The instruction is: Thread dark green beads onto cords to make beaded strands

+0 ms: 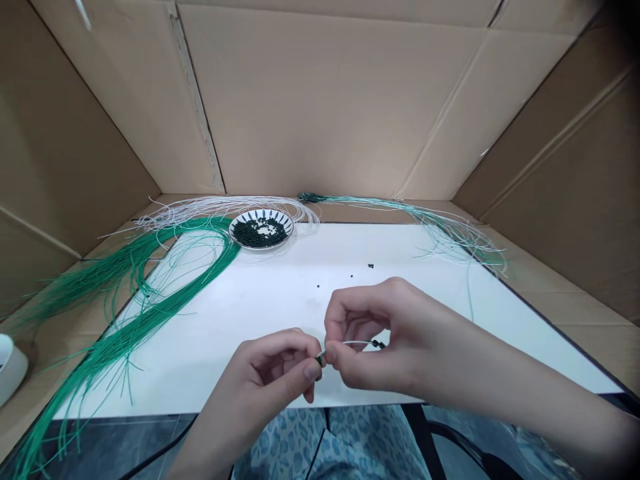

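My left hand [273, 370] pinches a green bit [321, 359]; my right hand [380, 333] pinches white string [357, 343] close by (maybe for steadiness).

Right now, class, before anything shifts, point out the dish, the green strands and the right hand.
Dish [262, 213]: head view, on its far rim.
Green strands [167, 309]: head view, midway along the nearer bundle.
Right hand [411, 328]: head view, on its back.
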Tool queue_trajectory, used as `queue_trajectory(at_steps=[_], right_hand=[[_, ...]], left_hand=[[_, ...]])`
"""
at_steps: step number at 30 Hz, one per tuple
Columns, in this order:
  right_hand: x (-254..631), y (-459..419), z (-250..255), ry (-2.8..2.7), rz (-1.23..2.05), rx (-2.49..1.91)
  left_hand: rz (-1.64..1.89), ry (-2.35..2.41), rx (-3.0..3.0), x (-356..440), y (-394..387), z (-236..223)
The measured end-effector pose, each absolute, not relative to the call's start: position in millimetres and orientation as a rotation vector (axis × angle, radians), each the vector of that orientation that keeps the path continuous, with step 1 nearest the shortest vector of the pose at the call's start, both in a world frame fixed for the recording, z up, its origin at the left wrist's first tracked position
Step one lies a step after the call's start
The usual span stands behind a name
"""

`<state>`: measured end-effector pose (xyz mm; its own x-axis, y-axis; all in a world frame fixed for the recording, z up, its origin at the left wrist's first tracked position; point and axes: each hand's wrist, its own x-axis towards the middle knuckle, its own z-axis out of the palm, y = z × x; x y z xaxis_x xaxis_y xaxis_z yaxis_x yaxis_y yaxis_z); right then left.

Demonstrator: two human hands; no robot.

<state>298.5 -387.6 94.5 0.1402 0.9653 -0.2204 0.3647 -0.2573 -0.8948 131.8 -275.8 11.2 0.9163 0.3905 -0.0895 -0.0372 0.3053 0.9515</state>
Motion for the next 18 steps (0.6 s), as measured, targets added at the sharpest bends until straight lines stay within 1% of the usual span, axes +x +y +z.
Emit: queue_trajectory(at_steps=[5,11,18], right_hand=[[304,-387,95,-1.324,1.151,-1.763],[314,-383,100,-1.326,1.347,-1.796],[319,-378,101,-1.307,1.446,-1.774]], left_hand=[[0.327,0.343,1.336,130,-277,10],[0.347,0.345,1.551,127,-280,18],[0.349,0.431,1.582,127,-284,27]])
